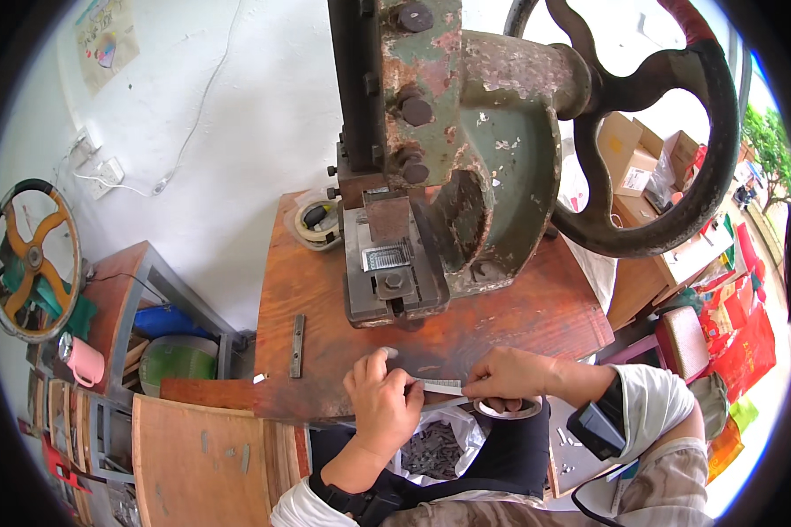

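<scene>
A thin pale strip with fine markings [442,386] stretches between my hands at the near edge of the wooden table. My left hand [382,400] has its thumb and a finger closed at the strip's left end. The strip's right end is pinched by my right hand [505,373]. Just under that hand sits a pale ring-shaped roll [508,407], partly covered by the fingers. Beyond my hands stands a worn green hand press [510,184]. On its die block [394,303] lies a small silvery patterned plate [387,256].
A large black handwheel [712,97] juts out at the press's right. On the brown table [536,307] are a flat metal bar [298,347] and a round tape roll [316,220]. Below my hands hangs a plastic bag of grey metal scraps [432,450]. Left stands a pink mug [83,360].
</scene>
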Demonstrator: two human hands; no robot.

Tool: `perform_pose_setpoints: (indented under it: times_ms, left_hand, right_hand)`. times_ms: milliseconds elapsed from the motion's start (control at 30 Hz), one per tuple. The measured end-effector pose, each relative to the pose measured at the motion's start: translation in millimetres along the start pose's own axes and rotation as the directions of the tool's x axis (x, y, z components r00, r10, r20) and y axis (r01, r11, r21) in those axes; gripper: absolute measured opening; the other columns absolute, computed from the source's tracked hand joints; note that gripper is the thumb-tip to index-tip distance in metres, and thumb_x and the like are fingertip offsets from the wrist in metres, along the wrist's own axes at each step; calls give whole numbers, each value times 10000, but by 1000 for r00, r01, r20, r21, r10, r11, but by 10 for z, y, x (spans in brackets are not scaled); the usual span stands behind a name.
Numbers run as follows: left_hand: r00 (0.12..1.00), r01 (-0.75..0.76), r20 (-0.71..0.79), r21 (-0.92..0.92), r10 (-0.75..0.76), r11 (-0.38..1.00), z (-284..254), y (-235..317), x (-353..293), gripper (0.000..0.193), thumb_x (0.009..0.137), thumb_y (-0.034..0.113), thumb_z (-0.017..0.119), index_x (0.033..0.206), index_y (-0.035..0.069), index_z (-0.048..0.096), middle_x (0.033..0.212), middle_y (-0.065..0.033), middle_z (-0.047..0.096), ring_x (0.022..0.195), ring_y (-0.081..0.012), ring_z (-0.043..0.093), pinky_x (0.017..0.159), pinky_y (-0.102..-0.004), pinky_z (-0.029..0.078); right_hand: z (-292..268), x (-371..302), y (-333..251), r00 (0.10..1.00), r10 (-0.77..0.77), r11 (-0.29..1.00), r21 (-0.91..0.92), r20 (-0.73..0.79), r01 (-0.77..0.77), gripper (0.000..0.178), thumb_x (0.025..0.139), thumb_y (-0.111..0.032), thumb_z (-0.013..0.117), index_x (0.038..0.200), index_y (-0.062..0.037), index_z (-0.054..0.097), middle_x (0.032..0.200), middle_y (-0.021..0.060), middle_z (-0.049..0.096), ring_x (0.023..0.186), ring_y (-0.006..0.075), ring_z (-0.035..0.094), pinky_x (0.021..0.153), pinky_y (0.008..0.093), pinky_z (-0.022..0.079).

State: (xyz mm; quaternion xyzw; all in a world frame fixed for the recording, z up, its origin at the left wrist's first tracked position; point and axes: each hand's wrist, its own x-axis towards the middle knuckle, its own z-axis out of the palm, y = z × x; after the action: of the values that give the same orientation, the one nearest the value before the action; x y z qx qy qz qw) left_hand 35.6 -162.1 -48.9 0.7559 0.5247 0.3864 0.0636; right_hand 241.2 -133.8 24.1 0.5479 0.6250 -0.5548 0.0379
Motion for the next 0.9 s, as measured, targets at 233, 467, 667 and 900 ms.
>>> perform_pose_setpoints:
  times_ms: [233,467,667,900]
  left_hand:
    - [1000,4,23,-5,-4,1000,50,-20,40,150,643,140,721,652,56,597,1133,-125,503,1064,-335,448,858,-467,308]
    - [998,28,48,-34,-26,999,75,-72,29,146,650,147,718,658,61,600,1115,-110,512,1058,-318,452,859,-465,303]
    - [997,42,68,-36,-40,998,79,-82,22,145,651,152,717,674,63,606,1107,-98,522,1056,-305,454,865,-460,296]
    - [996,55,69,-36,-53,998,73,-82,35,152,636,144,730,655,76,595,1078,-81,544,1048,-293,464,846,-458,301]
  right_hand:
    - [-73,144,-77,994,111,989,-101,20,-108,293,853,-258,553,760,4,643,522,46,578,435,122,549,419,273,456]
    - [-105,232,-85,986,164,978,-137,22,-160,296,839,-262,565,776,16,646,528,55,582,431,139,562,407,275,464]
    - [-116,314,-111,972,229,964,-153,48,-219,276,826,-237,569,735,15,634,522,59,580,411,140,553,379,278,452]
    - [-84,267,-197,969,246,945,-228,30,-233,282,837,-234,566,705,8,627,527,54,591,418,136,560,386,272,456]
